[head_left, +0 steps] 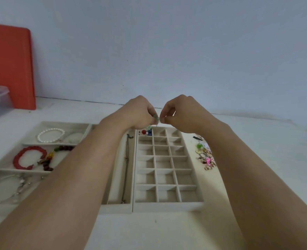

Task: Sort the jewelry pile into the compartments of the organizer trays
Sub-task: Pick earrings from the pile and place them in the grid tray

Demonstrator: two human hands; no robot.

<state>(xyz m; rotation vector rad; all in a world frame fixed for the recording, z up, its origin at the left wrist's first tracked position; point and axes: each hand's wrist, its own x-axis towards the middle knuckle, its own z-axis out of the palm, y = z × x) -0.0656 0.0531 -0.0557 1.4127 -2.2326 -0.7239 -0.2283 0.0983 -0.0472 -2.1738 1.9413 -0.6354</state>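
organizer trays (169, 206): cream
pearl bracelet (50, 135): white
coral bracelet (28, 157): red
bead bracelet (49, 160): dark maroon, amber
jewelry pile (205, 156): gold, green, pink
board (9, 65): orange-red
table (149, 231): white
wall (167, 51): pale blue-grey

Both hands meet above the far end of the grid tray (167, 204): left hand (140, 112) and right hand (181, 114) pinch one small greenish piece (156, 120) between fingertips. Left of that tray lies a red bracelet (29, 156); right of it, the jewelry pile (205, 156).
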